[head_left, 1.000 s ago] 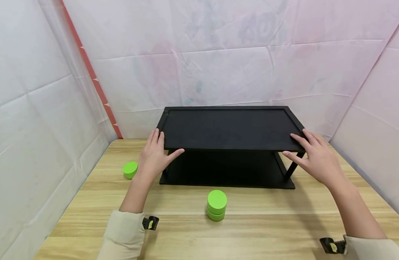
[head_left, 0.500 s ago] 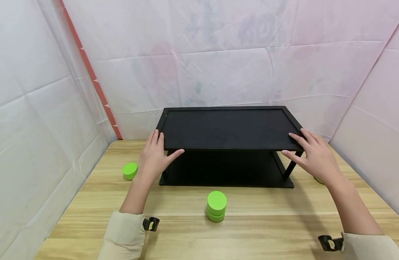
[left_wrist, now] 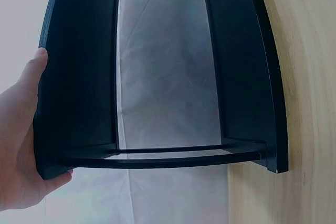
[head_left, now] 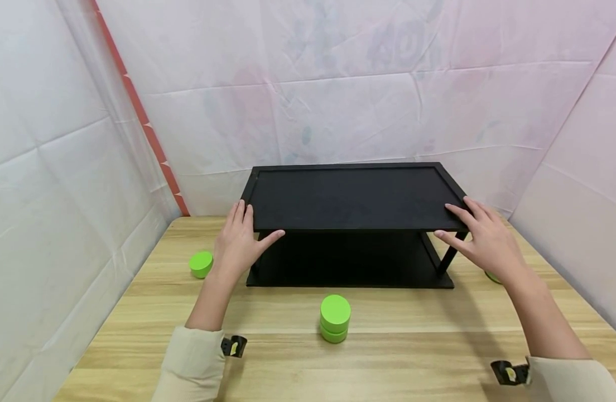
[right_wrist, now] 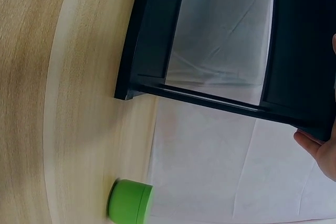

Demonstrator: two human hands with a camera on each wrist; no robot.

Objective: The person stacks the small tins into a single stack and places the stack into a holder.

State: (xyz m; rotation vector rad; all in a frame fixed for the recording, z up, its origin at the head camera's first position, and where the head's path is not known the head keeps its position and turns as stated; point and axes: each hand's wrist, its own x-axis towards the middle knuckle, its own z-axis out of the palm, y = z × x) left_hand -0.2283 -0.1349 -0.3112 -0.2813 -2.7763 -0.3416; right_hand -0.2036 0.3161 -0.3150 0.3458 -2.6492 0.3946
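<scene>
I have the left hand (head_left: pixel 235 243) and right hand (head_left: pixel 489 240) gripping the top ends of the black rack (head_left: pixel 355 198), on the counter (head_left: pixel 388 357). Right of the rack, the forearm (head_left: pixel 541 318) mostly hides a green cylinder (head_left: pixel 491 277); left sits a round green piece (head_left: pixel 201 264); in front, a grooved green pot (head_left: pixel 335 317).

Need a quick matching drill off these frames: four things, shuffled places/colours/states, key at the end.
Things:
1. shelf
2. green cylinder nearest the camera
3. left grip
4. left sleeve

Matches:
A. beige
B. at the upper tier's left edge
C. black, two-tier
D. on the table, in front of the lower tier

Pairs: 1-C, 2-D, 3-B, 4-A
</scene>
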